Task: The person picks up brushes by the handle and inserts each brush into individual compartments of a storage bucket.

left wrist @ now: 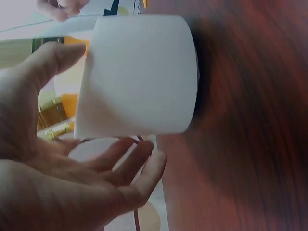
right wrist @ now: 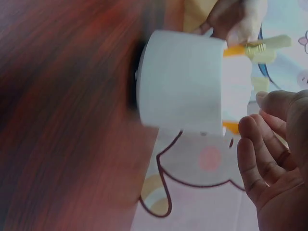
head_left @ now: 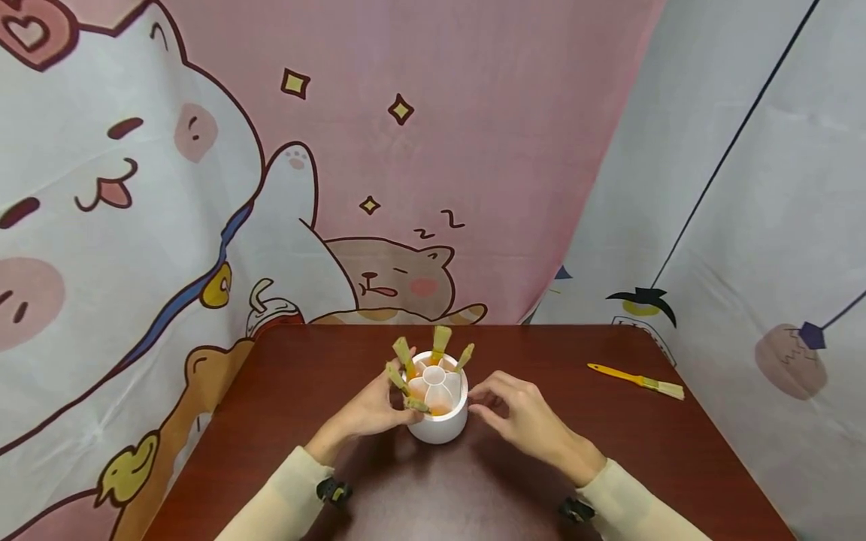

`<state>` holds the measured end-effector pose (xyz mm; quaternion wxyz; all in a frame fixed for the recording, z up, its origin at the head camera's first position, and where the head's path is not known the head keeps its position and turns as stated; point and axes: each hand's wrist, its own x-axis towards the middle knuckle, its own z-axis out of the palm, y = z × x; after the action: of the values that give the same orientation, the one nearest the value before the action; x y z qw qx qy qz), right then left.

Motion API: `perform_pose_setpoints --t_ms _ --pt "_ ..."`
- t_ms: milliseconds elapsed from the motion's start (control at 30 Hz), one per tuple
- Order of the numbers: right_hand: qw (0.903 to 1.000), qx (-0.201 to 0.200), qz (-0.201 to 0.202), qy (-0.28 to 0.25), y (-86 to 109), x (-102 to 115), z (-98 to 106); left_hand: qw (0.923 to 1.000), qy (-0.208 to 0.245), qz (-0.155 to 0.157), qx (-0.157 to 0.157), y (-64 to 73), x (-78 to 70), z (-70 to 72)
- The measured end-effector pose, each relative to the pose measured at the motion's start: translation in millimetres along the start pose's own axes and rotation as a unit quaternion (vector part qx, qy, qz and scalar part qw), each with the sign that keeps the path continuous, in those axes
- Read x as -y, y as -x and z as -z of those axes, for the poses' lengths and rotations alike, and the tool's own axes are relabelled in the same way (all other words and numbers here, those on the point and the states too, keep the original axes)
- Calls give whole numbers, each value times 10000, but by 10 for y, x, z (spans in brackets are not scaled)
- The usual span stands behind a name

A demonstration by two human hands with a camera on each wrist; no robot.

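Note:
A white round holder (head_left: 438, 428) with petal-shaped compartments stands on the table. Several paintbrushes (head_left: 440, 344) with yellow-orange handles stand in its compartments, bristles up, some leaning outward to the left. My left hand (head_left: 368, 406) is spread around the holder's left side. In the left wrist view its thumb (left wrist: 72, 53) lies at the rim, while the other fingers (left wrist: 151, 175) are loosely bent beside the wall with a gap showing. My right hand (head_left: 524, 417) is just right of the holder, fingers relaxed; the right wrist view shows its fingertips (right wrist: 248, 127) apart from the wall, with nothing held.
One more paintbrush (head_left: 639, 379) with a yellow handle lies on the right part of the dark red-brown table (head_left: 541, 511), bristles toward the right. Behind the table hangs a printed cartoon cloth (head_left: 501, 150). Dark bands with small devices (head_left: 334, 491) sit at both wrists.

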<state>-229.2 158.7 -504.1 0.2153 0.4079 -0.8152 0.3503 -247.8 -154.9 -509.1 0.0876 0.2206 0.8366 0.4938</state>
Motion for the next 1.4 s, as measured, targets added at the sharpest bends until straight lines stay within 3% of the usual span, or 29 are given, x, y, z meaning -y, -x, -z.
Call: perform_pose_setpoints --t_ms 133,300,567,733,900,1133,1400 --pt "9995 -166 -82 245 64 -112 124 9972 -282 173 -669 43 -55 -94" --pt "9966 -240 -498 610 180 -267 285 9860 -662 406 -1479 111 -102 -305" --pt "9876 -396 -1033 1115 329 -482 482 9698 -948 670 -2146 79 -174 -521" --pt "9802 -462 -1349 1372 466 -619 564 9698 -940 670 -2149 75 -153 -535" --pt "9713 -579 -1646 1617 605 -792 673 9747 -903 506 -1982 80 -111 -491" --pt "9550 -605 -2175 1925 802 -1073 859 9895 -110 314 -1407 64 -38 -328" --pt "9313 -333 -2906 2170 979 -1340 1064 9941 215 402 -985 32 -17 -215"
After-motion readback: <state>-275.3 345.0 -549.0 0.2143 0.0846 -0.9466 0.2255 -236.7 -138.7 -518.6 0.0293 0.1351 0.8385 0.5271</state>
